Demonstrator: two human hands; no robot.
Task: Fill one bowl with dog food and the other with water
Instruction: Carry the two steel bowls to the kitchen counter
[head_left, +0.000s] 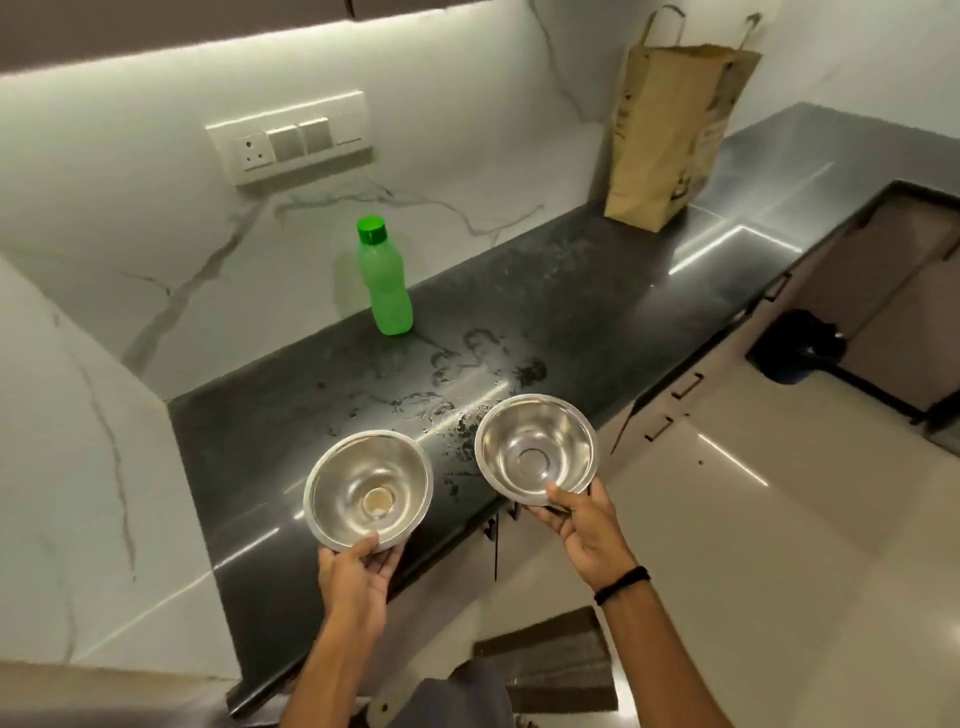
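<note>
Left grip pinches left bowl, right grip right bowl, by near rims at lower centre; best set both level on the bench, back from its edge.

white marble wall, dark wet countertop, glossy floor.
</note>
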